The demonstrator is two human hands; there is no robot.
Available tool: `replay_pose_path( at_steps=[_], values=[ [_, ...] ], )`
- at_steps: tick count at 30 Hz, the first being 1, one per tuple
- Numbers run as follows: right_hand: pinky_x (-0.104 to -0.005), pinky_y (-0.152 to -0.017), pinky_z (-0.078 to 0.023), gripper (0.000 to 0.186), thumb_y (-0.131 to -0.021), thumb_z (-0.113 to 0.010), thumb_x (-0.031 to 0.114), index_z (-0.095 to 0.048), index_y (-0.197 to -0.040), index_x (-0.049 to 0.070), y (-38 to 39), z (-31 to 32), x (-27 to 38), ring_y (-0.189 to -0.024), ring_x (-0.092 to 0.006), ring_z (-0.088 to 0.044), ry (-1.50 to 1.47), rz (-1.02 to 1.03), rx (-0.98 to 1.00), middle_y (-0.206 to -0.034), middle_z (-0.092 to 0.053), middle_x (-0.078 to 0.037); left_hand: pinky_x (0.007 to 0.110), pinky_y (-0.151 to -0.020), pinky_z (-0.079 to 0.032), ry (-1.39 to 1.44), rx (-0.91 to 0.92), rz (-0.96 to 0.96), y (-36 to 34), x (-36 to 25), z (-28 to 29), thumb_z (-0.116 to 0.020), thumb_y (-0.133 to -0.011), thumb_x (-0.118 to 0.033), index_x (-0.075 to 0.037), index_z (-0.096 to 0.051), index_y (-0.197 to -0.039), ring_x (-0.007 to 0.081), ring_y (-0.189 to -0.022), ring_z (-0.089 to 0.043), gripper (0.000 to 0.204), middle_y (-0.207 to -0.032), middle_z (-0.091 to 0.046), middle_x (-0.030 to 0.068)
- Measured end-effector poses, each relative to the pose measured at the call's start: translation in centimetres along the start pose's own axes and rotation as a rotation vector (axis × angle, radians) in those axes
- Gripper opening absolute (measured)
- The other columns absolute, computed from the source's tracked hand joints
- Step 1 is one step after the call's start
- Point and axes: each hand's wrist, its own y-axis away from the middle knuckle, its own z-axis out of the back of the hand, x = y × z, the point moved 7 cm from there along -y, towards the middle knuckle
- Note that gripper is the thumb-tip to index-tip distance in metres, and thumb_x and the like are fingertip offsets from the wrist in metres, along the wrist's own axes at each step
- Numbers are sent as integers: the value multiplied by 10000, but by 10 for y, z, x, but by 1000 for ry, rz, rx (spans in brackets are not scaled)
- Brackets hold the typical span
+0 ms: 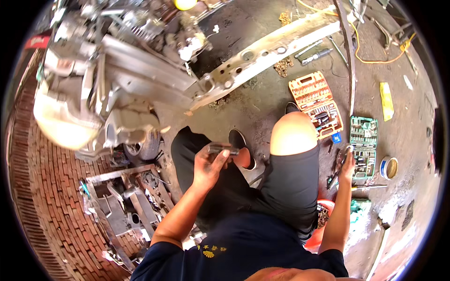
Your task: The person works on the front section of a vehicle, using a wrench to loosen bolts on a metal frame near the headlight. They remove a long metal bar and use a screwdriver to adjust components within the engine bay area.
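Observation:
Over my left thigh, my left hand (205,167) is closed around a short, dark cylindrical part (223,149), its thumb lying along it. Out to the right, beside my right knee, my right hand (347,167) grips a tool with a bright round end (349,148); its exact kind is hard to make out. Dark tools (333,180) show just left of that hand, partly covered by it. Nearest to it is a green socket-set case (363,132), lying open on the floor. Farther ahead lies an open orange socket-set case (310,90) with rows of sockets.
A long metal beam (276,48) and a partly stripped vehicle front (136,65) fill the far left. A metal frame (104,177) lies on bricks at left. A red bucket (323,236), a round tin (388,167) and a yellow packet (386,101) stand or lie at right.

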Motion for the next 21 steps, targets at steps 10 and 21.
replay_pose_path(
  at_steps=[10, 21],
  values=[
    [-418, -699, -523, 409, -948, -737, 414, -681, -1109, 42, 322, -209, 410, -755, -311, -672, 494, 1102, 1065, -847, -672, -91, 259, -713, -561, 460, 363, -223, 62, -82, -21, -744, -981, -125, -6, -622, -1266, 135, -853, -705, 332, -1056, -753, 122],
    [-356, -686, -486, 486, -1057, -601, 497, -656, -1092, 16, 405, -306, 374, -732, -261, -657, 361, 835, 1563, -787, -643, -98, 277, -672, -580, 585, 517, -229, 111, -91, 23, -720, -1009, -109, 21, -632, -1269, 143, -761, -699, 303, -926, -741, 106]
  ],
)
